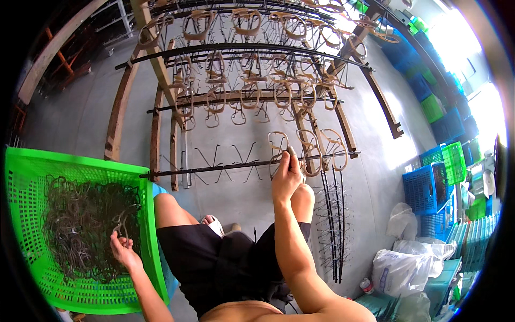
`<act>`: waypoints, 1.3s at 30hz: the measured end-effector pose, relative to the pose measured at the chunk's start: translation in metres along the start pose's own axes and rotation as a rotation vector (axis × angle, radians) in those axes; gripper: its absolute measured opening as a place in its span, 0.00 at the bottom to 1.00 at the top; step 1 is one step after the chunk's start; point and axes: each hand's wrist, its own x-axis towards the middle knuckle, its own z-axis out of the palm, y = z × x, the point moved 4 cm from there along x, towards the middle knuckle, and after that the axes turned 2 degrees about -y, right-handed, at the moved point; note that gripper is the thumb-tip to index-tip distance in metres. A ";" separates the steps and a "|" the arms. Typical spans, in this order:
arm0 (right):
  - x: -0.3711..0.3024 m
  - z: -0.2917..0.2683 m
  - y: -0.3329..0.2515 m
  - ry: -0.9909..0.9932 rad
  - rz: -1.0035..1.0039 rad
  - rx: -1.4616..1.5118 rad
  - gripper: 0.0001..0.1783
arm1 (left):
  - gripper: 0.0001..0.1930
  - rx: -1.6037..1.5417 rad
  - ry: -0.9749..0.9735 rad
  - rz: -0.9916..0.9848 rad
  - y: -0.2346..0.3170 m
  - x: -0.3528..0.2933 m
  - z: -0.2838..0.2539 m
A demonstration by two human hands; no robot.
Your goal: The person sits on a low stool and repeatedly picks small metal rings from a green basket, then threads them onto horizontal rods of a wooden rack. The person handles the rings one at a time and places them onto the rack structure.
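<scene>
Far left, there's the green basket [24, 225], its perforated sides around a heap of dark tangled loops [75, 231]. And over that heap, the left hand [126, 255], palm up, its grip closed on a brown loop [123, 219] between thumb and fingers! Moving across, the wooden rack [120, 107] carries row upon row of looped pieces [245, 32] on dark bars. Lower down, nearest the knees, the black rod [230, 166] runs crosswise, bare wire hooks spreading from its left stretch. Here's the right hand [286, 182], right at that rod, grip pinched tight on the near edge of a tan loop [278, 133]! Just right of it, two more tan loops [335, 130] sit along the same rod. Below them, hooked rods [339, 236] point down the picture; then plastic bags [399, 271], and blue crates [421, 190] at far right.
</scene>
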 end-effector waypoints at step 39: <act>-0.172 0.078 -0.067 -0.937 0.803 0.618 0.09 | 0.10 0.542 -0.799 0.731 0.042 -0.097 0.097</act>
